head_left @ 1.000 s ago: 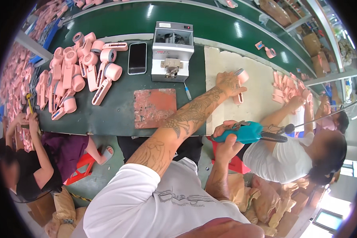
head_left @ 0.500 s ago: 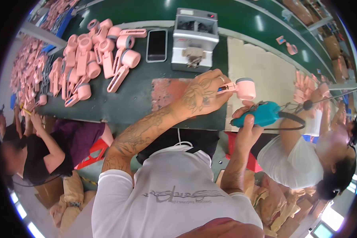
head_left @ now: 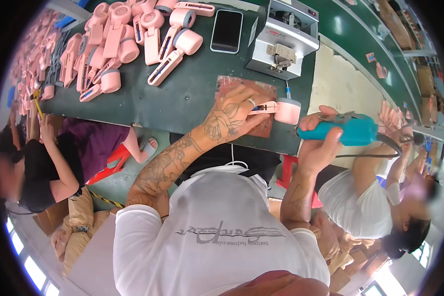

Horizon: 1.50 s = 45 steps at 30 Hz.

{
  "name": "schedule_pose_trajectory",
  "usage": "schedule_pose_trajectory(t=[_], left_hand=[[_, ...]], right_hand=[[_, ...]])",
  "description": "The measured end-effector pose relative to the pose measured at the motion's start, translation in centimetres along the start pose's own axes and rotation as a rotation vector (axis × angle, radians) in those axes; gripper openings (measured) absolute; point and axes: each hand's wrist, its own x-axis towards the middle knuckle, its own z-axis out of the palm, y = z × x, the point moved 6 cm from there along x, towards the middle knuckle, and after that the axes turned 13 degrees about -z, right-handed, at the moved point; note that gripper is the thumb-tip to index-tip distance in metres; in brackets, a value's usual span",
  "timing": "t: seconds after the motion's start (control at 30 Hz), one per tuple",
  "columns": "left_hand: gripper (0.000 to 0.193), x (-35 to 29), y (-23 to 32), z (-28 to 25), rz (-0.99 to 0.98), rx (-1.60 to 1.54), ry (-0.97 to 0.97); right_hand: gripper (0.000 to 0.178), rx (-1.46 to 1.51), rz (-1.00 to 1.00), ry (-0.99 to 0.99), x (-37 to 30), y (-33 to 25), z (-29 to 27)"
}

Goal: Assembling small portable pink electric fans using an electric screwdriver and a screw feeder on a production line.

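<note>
My left hand is closed around the slim handle of a pink handheld fan, above a worn reddish mat. The fan's round grey-rimmed head points right, and its handle is open, showing dark and blue parts inside. My right hand grips a teal electric screwdriver, its cable trailing off to the right. The screwdriver's front end is to the right of the fan head and a little below it, apart from it.
Many pink fans lie piled at the back left. A phone and a grey metal machine stand behind the mat. A thin blue-ended stick lies beside it. Co-workers sit at left and right.
My view has shifted. My left hand has brought the fan leftward over the reddish mat. The screwdriver in my right hand is now farther from the fan head.
</note>
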Motion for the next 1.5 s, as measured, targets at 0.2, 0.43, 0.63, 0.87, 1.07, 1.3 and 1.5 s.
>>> schedule_pose_trajectory(t=[0.2,0.43,0.63,0.87,1.07,1.3,1.5], left_hand=[[0.024,0.5,-0.1,-0.2,0.074,-0.071,0.033],[0.025,1.9,-0.5,-0.9,0.029,-0.016,-0.133],[0.029,1.9,-1.9,0.5,-0.04,0.058,-0.154],[0.029,1.9,-2.0,1.0,-0.032,0.075,-0.162],[0.028,1.8,-2.2,0.7,-0.052,0.08,-0.169],[0.029,1.7,-2.5,1.1,-0.031,0.048,-0.121],[0.029,1.8,-2.2,0.8,-0.029,0.033,-0.139]], right_hand=[[0.07,0.141,-0.075,-0.08,1.5,-0.9,2.8],[0.072,0.013,-0.227,-0.053,7.1,0.5,6.3],[0.052,-0.06,-0.297,-0.123,10.5,2.3,9.0],[0.033,-0.071,-0.347,-0.18,10.5,4.8,9.2],[0.031,-0.075,-0.086,-0.116,8.3,3.1,9.0],[0.037,0.032,-0.072,-0.104,5.8,2.4,6.5],[0.056,-0.032,-0.079,-0.178,5.2,2.8,6.9]])
